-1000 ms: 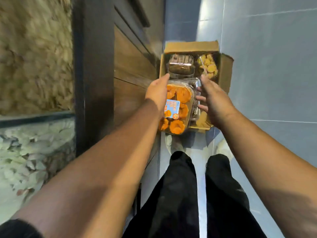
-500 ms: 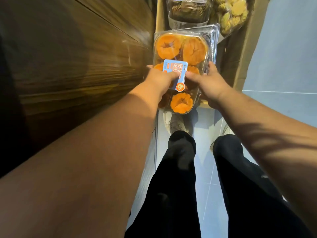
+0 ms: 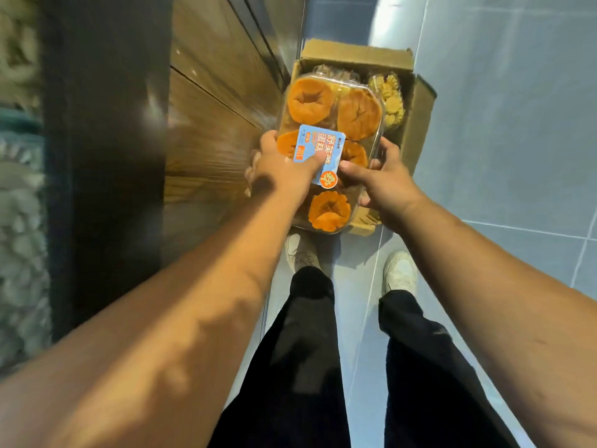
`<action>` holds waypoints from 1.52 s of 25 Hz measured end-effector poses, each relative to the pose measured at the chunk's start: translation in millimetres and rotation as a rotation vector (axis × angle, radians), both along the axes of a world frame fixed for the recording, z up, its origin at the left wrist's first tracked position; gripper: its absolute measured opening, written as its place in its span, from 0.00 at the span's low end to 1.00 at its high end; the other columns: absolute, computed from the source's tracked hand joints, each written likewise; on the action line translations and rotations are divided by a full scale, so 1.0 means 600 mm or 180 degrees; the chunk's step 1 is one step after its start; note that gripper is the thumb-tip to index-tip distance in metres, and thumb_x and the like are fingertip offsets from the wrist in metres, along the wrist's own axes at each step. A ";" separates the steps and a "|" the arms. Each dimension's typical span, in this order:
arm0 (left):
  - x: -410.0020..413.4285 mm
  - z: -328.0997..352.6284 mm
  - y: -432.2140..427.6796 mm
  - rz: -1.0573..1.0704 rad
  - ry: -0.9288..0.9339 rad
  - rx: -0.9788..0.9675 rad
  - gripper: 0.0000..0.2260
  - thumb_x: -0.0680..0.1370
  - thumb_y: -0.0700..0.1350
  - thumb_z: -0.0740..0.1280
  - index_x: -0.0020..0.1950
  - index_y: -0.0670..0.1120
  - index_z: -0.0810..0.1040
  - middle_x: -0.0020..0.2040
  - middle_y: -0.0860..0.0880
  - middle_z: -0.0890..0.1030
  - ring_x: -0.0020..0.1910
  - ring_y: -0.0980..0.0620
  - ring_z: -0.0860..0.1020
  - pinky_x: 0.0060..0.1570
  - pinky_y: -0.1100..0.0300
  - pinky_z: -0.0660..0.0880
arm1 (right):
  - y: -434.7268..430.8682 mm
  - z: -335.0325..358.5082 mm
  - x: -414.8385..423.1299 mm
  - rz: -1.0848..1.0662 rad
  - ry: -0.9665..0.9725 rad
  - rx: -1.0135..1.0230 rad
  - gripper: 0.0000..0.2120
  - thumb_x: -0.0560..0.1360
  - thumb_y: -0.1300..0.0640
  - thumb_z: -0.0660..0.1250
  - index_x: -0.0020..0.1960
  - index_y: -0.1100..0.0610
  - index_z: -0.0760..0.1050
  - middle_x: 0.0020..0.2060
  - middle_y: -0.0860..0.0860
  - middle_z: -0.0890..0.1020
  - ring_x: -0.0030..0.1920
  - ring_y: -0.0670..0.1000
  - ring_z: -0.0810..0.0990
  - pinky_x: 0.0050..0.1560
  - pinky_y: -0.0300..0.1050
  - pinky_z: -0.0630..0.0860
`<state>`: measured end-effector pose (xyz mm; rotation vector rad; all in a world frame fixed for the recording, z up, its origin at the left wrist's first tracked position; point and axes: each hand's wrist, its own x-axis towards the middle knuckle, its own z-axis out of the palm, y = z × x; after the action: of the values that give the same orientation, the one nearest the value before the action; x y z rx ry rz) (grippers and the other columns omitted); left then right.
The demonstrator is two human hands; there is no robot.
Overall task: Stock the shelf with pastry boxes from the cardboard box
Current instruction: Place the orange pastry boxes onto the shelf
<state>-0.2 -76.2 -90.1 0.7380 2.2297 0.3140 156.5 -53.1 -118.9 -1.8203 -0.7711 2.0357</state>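
Raised since a second ago, the pastry box (image 3: 326,101) now hangs over the cardboard box (image 3: 420,124) and hides most of its contents. Only pale biscuits (image 3: 389,95) peek out. My left grip (image 3: 281,171) and right grip (image 3: 382,179) clasp its near sides, my left thumb covering part of the label (image 3: 318,147). What fills the shelf unit (image 3: 210,124) on my left is blurred.

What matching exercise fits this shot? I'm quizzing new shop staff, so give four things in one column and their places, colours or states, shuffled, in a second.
Things
1 pastry box
2 cardboard box
3 label
4 right shoe

Place, colour or state
A white
B held between left hand and right hand
C brown, standing on the floor
D blue, on the clear lid

Pairs: 1-B, 2-C, 3-D, 4-A
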 end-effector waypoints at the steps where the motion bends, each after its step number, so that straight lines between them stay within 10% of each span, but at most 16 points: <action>1: 0.006 0.031 -0.010 -0.0021 0.0044 0.0151 0.40 0.60 0.69 0.70 0.68 0.55 0.65 0.62 0.48 0.76 0.60 0.45 0.75 0.58 0.47 0.74 | 0.003 0.038 0.008 0.0025 0.0010 0.0123 0.45 0.70 0.53 0.76 0.77 0.48 0.51 0.64 0.49 0.76 0.60 0.51 0.78 0.46 0.43 0.76; 10: 0.050 0.360 -0.085 0.0260 -0.0214 0.1102 0.35 0.70 0.63 0.72 0.71 0.57 0.59 0.65 0.52 0.73 0.59 0.52 0.75 0.58 0.55 0.73 | -0.010 0.392 0.059 0.0450 0.0215 0.0964 0.43 0.69 0.48 0.76 0.76 0.45 0.54 0.70 0.50 0.71 0.67 0.55 0.72 0.65 0.63 0.72; 29: -0.122 0.875 -0.332 0.1636 0.1702 0.2582 0.37 0.66 0.66 0.73 0.68 0.56 0.62 0.63 0.46 0.74 0.59 0.45 0.75 0.59 0.46 0.74 | -0.119 0.925 -0.212 0.1896 0.1848 0.2342 0.27 0.76 0.65 0.69 0.72 0.50 0.67 0.59 0.49 0.81 0.52 0.48 0.84 0.42 0.44 0.83; 38: -0.351 0.953 -0.507 0.2470 0.1466 0.2740 0.45 0.62 0.68 0.72 0.71 0.51 0.59 0.65 0.48 0.74 0.61 0.47 0.76 0.60 0.46 0.74 | -0.279 1.052 -0.490 0.2983 0.1249 0.3609 0.37 0.67 0.53 0.76 0.73 0.43 0.65 0.60 0.44 0.77 0.56 0.45 0.79 0.55 0.37 0.78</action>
<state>-210.6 -380.5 482.0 0.3094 2.7277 1.6982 -137.4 -220.8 512.3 -0.3984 -2.2613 1.5592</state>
